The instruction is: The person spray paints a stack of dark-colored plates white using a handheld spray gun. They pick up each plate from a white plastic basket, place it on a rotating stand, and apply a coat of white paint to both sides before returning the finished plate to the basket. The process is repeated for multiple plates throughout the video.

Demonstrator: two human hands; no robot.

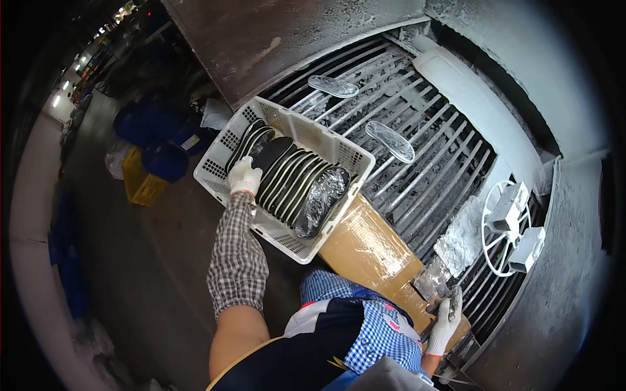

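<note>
A white plastic crate with perforated sides holds a row of black shoe soles with pale edges, standing on edge. Clear plastic film covers the sole at the row's right end. My left hand, in a white knitted glove, reaches over the crate's near-left side, its fingers closed at the edge of a sole. Low on the right, my gloved right hand is wrapped around a grey, crusted metal tool, mostly hidden by the hand. Two soles, one shiny and another farther off, lie apart on metal bars.
The residue-coated bars form a grate inside a grey metal booth. A white spoked wheel with two block-like pieces sits at right. A taped cardboard box lies beside the crate. Blue bundles and a yellow crate stand on the left floor.
</note>
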